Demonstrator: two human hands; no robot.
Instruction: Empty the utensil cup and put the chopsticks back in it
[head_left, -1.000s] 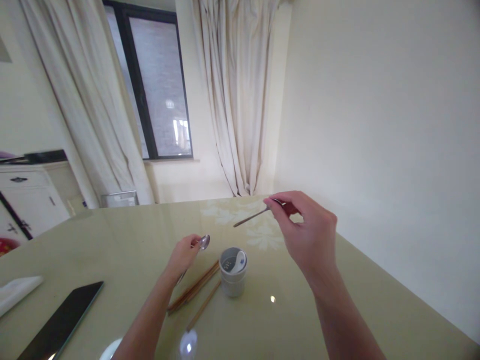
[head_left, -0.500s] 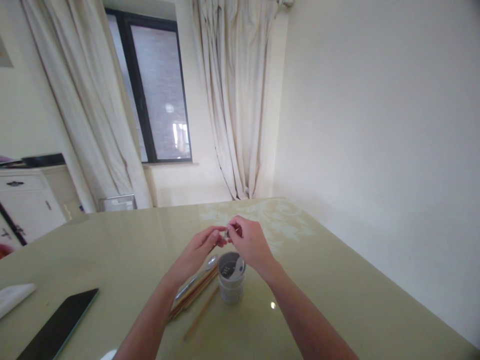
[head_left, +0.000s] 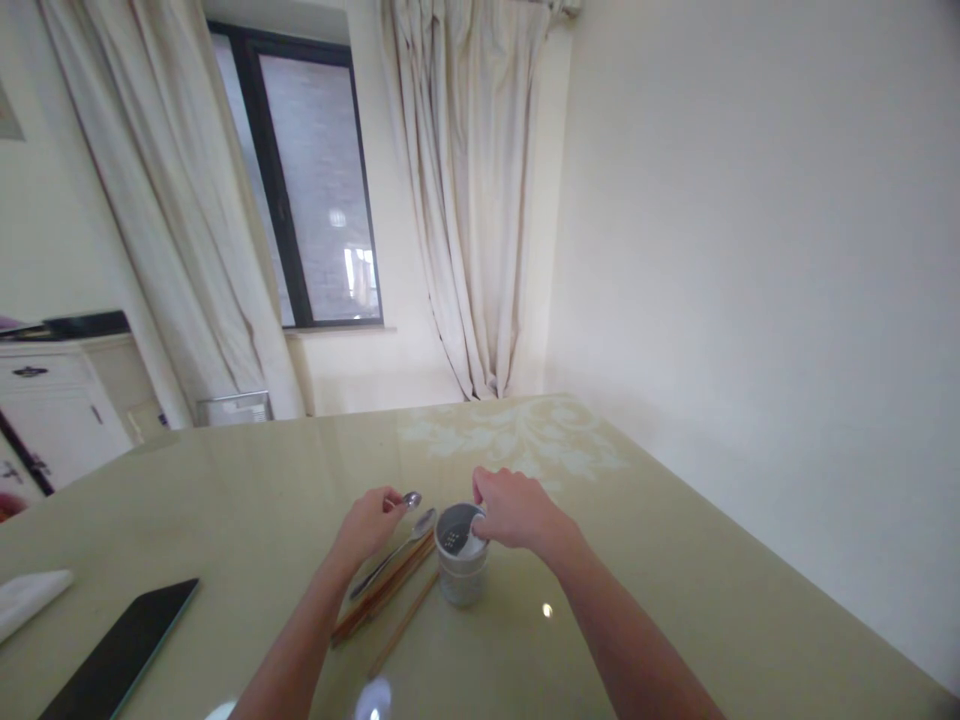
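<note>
In the head view, my hands have parted: my left hand (head_left: 367,522) alone now pinches a metal spoon (head_left: 412,500), seemingly freeing my right hand (head_left: 517,508), which has dropped to the rim of the cup (head_left: 462,582), fingers curled over the white spoon (head_left: 471,547) inside; whether gripping, I cannot tell. Another spoon (head_left: 424,522) lies beside chopsticks (head_left: 390,591) on the tabletop (head_left: 637,600).

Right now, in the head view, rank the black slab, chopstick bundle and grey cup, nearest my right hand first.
1. Grey cup: just left of the right hand.
2. Chopstick bundle: left of the cup.
3. Black slab: far left.
</note>
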